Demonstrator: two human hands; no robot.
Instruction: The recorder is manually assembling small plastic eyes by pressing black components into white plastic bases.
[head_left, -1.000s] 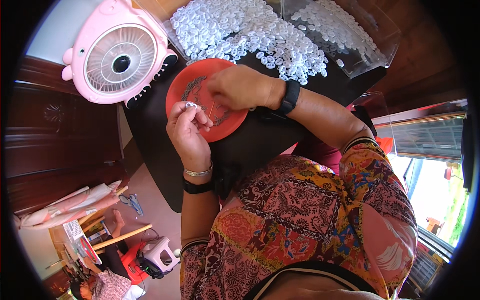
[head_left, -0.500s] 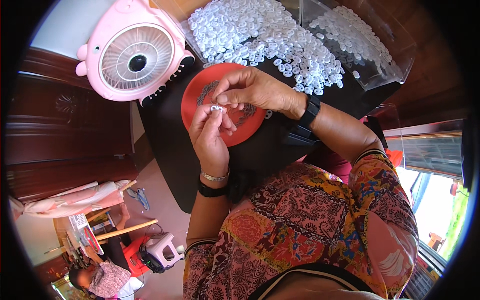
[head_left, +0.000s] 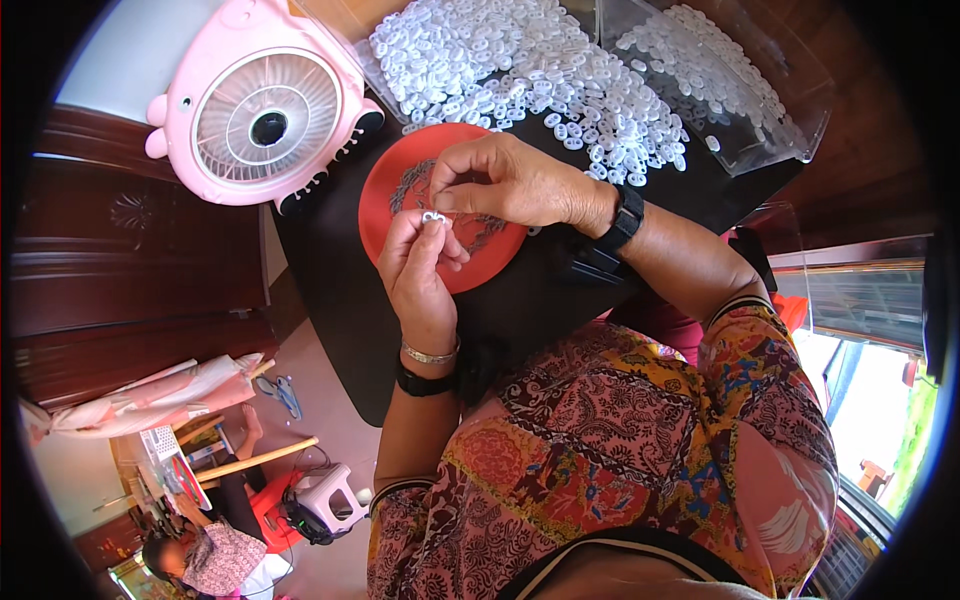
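Observation:
My left hand [head_left: 422,275] pinches a small white oval plastic piece with two holes [head_left: 433,217] between thumb and forefinger. Just above it, my right hand [head_left: 515,180] is closed in a pinch, its fingertips close to the piece. Whatever those fingertips hold is too small to make out. Both hands are over a round red plate [head_left: 376,215], which bears a scatter of small grey metal bits [head_left: 412,185], partly covered by my hands. Beyond the plate lies a large heap of similar white plastic pieces [head_left: 500,55].
A pink animal-shaped fan [head_left: 215,165] stands at the far left of the black table [head_left: 345,330]. At the far right, a clear box [head_left: 770,150] holds more white pieces. Another person [head_left: 220,560] sits at lower left near a pink stool [head_left: 330,500].
My right hand's fingers have shifted slightly at the white piece, the lower ones now tucked out of sight. My left hand keeps its hold almost unmoved.

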